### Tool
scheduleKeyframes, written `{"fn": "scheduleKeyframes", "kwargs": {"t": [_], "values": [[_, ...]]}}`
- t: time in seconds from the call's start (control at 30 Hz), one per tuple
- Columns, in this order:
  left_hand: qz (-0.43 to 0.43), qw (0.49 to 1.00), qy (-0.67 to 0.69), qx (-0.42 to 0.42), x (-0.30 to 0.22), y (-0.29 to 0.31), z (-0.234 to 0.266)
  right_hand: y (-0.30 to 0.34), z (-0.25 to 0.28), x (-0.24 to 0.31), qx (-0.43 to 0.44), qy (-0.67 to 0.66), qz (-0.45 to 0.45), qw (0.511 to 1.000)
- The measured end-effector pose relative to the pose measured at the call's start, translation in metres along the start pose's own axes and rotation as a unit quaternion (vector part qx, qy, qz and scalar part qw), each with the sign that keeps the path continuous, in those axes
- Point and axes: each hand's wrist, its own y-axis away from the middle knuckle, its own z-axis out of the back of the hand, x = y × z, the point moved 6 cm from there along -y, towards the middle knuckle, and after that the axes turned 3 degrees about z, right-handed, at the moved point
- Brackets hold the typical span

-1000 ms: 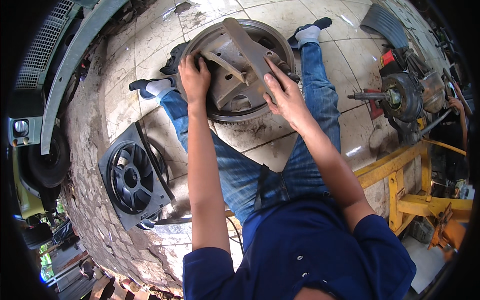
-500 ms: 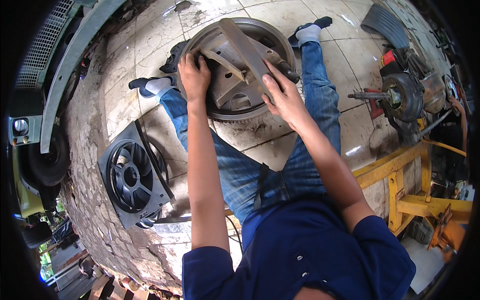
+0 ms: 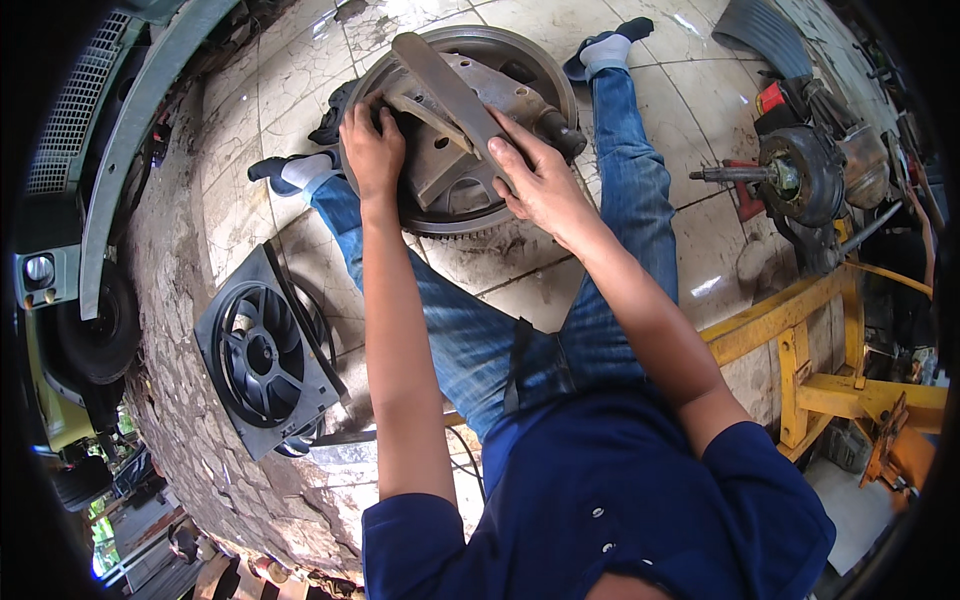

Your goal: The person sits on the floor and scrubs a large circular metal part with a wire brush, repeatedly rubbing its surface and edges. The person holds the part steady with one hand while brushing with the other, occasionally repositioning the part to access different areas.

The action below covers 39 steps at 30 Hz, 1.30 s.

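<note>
We sit on the tiled floor (image 3: 300, 90) with legs spread, and the round grey metal housing (image 3: 470, 130) lies flat between our feet. Our left hand (image 3: 372, 150) rests on its left side, fingers curled over the inner casting; our right hand (image 3: 540, 180) lies on the flat metal bar (image 3: 450, 95) that crosses the housing at a slant, fingers pressed together along it and thumb toward the rim. As far as we can judge, the work on the housing is midway: the bar sits across it, not yet moved off or fixed, and we see no loose bolts or tools beside it.

Counted: one housing, one bar, two hands on them. To our left lies one black square fan shroud (image 3: 262, 355); to our right one hub assembly with a protruding shaft (image 3: 795, 180) beside a yellow steel frame (image 3: 800, 340).
</note>
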Motion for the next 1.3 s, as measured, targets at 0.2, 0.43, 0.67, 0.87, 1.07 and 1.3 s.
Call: {"fn": "scheduleKeyframes", "kwargs": {"t": [0.2,0.43,0.67,0.87,1.07,1.3], "values": [[0.005,1.0,-0.015,-0.009,-0.003,0.0,-0.002,0.011,0.009,-0.008,0.015,0.004,0.02,1.0],[0.003,1.0,-0.005,0.002,0.002,0.001,-0.002,-0.006,-0.002,0.005,0.004,0.002,-0.006,1.0],[0.005,1.0,0.001,0.002,-0.004,0.0,-0.002,0.013,0.013,-0.003,0.006,0.018,-0.005,1.0],[0.001,1.0,-0.001,0.006,0.001,0.001,-0.002,0.01,0.011,0.003,0.017,0.012,-0.027,0.999],[0.012,1.0,0.0,-0.001,0.0,0.0,-0.002,0.01,0.01,-0.001,0.019,0.012,0.001,1.0],[0.008,1.0,0.0,0.002,0.001,0.001,-0.002,0.011,0.014,-0.003,0.014,0.061,0.011,0.998]]}}
